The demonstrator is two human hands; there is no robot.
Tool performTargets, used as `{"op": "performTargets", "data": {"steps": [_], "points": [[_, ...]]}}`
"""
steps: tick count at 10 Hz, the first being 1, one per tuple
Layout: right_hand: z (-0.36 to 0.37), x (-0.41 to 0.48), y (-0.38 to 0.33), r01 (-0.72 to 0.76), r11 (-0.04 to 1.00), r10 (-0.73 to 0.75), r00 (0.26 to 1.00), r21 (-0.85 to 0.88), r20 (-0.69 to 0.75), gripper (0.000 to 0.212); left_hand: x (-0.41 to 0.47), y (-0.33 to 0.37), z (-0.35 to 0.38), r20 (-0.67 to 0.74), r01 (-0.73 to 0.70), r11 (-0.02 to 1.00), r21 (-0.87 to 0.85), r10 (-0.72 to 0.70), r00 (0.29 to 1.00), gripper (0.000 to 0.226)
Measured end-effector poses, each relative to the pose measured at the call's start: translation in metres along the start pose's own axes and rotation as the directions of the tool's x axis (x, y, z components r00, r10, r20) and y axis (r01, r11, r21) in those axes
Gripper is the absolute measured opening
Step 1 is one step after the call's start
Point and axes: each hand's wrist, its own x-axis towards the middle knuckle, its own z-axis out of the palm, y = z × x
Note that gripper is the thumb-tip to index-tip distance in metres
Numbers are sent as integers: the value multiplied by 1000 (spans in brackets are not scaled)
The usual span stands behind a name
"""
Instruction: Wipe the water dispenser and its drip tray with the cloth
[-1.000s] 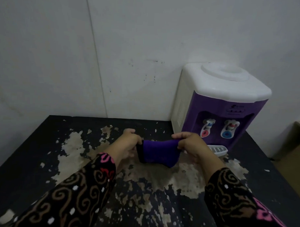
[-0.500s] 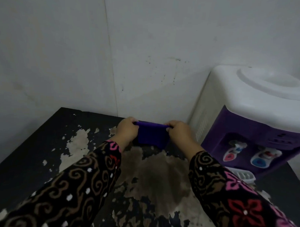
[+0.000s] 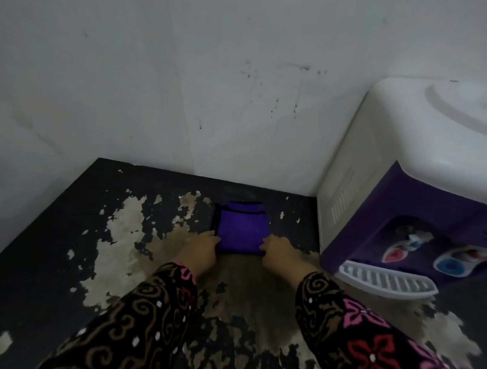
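So the purple cloth is lying folded flat on the black table, about mid-frame and close to the white wall at the back. It's folded into a neat square, with dark trim showing along its far and left edges.

The left-hand grip is touching the cloth's near left corner and the right-hand grip is touching the near right corner, so the cloth is sitting right between the two. The right fingers are looking curled down at the edge and the left fingers are reaching out flatter. Honestly it's too blurry there, and I can't tell whether either grip is pinching the cloth or just resting on it. Both arms are coming up from the bottom of the frame in dark patterned sleeves with swirls and pink and red flowers.

The water dispenser is standing at the right edge of the frame by the wall, white on top and side, purple in front. It isn't touching the cloth; a strip of bare table is showing between them. The red tap and blue tap are sitting in the front recess, red left of blue. The white slatted drip tray is sticking out just below them, lower right of the cloth. The table's paint is peeling badly, with pale patches spreading around both arms.
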Motion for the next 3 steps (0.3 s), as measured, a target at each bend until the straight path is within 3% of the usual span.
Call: {"op": "performTargets", "data": {"steps": [1, 3], "points": [[-4, -13, -2, 44, 998, -45, 999, -41, -7, 43, -2, 2, -2, -22, -10, 998, 55, 11, 1000, 38], [-22, -45, -5, 57, 983, -28, 986, 173, -165, 38, 0, 14, -23, -49, -43, 987, -155, 35, 998, 43]]}}
